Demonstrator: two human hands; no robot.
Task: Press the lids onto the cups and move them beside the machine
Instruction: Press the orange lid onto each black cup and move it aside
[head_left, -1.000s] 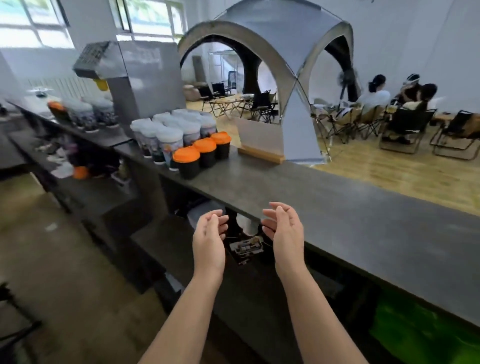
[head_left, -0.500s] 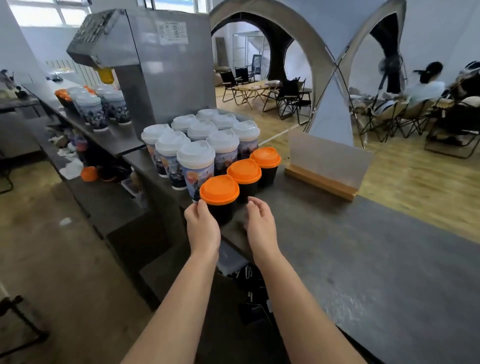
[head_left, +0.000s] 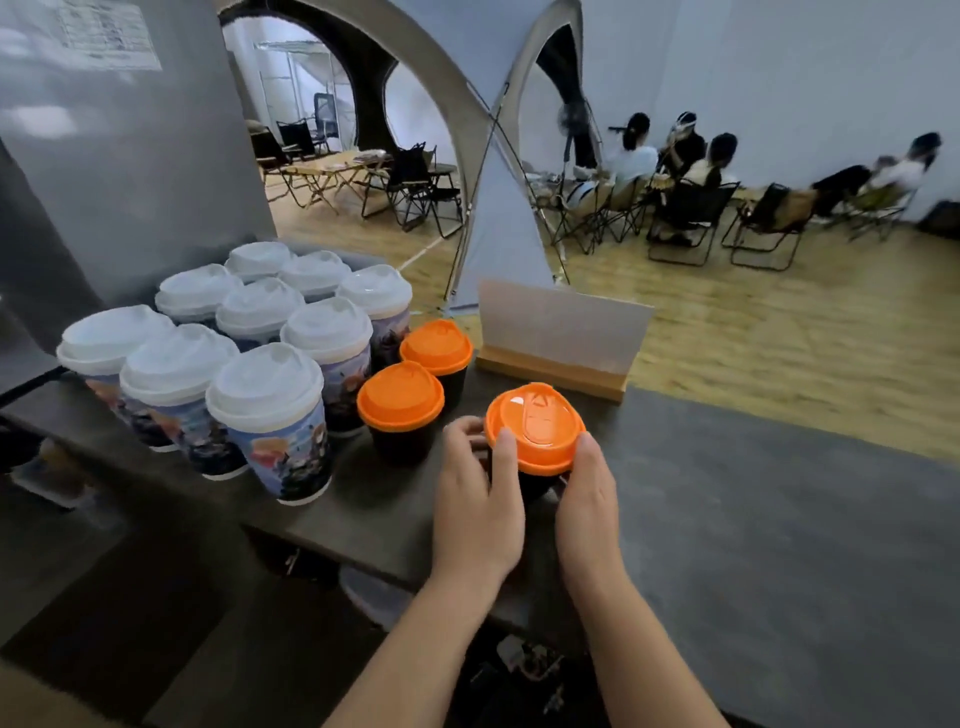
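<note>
Both hands hold one small black cup with an orange lid (head_left: 535, 427) over the dark grey table (head_left: 753, 519). The left hand (head_left: 475, 499) wraps the cup's left side, its thumb lying up against the rim of the lid and its fingers curled round the far side. The right hand (head_left: 587, 499) cups the right side, thumb up along the lid's edge. The lid tilts slightly towards the camera; most of the black cup body is hidden between the hands, and whether its base touches the table cannot be told.

Just left of it stand two more black cups in a row, the nearer orange-lidded cup (head_left: 400, 397) apart from the left hand by a small gap, the farther orange-lidded cup (head_left: 436, 347) behind it and touching or nearly touching it. Left of these is a cluster of tall printed paper cups with white dome lids (head_left: 265, 384), standing upright in rows close together, right in front of the grey metal machine (head_left: 130, 156), which rises at the upper left.

Behind the held cup, a frosted sign in a wooden base (head_left: 558, 343) stands at the table's far edge. Beyond it lie a wooden floor, a grey arched tent (head_left: 498, 228), folding chairs and several seated people (head_left: 675, 156), blurred
</note>
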